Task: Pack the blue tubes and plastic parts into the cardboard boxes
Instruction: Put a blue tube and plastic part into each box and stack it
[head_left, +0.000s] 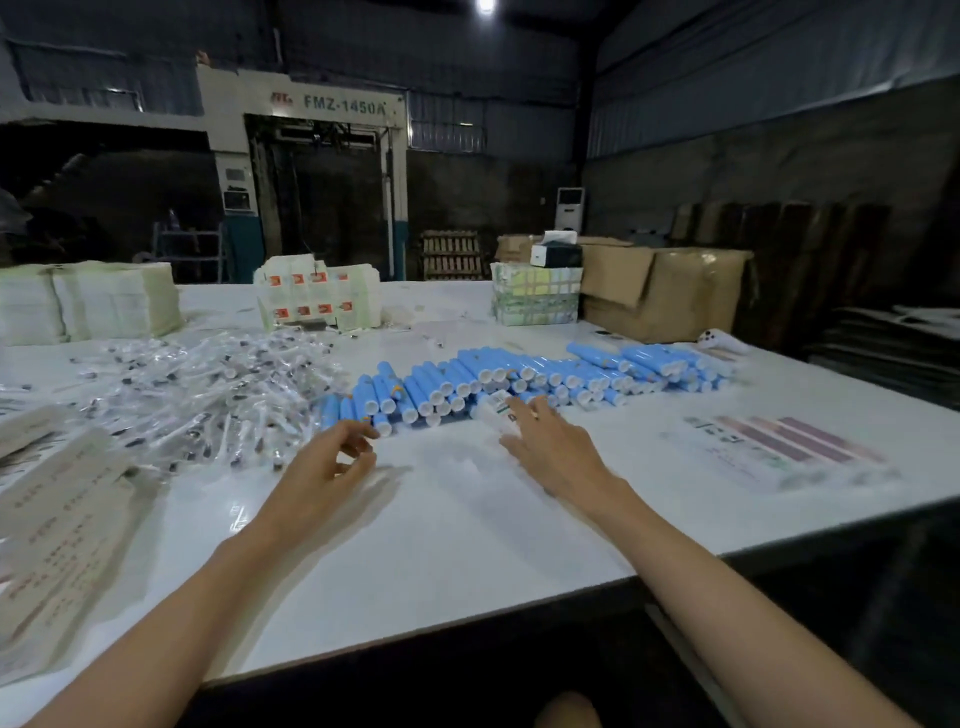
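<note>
The blue tubes (519, 379) are lying in a row across the worktop (441, 519), the bagged plastic parts (208, 395) heaped just left of them. The left hand (332, 462) is hovering loosely curled and empty by the row's left end; the right hand (556, 452) is touching a blurred pale item (493, 415) (grip cannot be told)

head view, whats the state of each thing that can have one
blue tubes, capped, lying piled on the table
plastic parts, wrapped, heaped loose at left
brown cardboard box, flap open
left hand, fingers loosely curled, empty
right hand, fingers laid over a carton, grip unclear
small white carton, blurred, under the right hand
</note>
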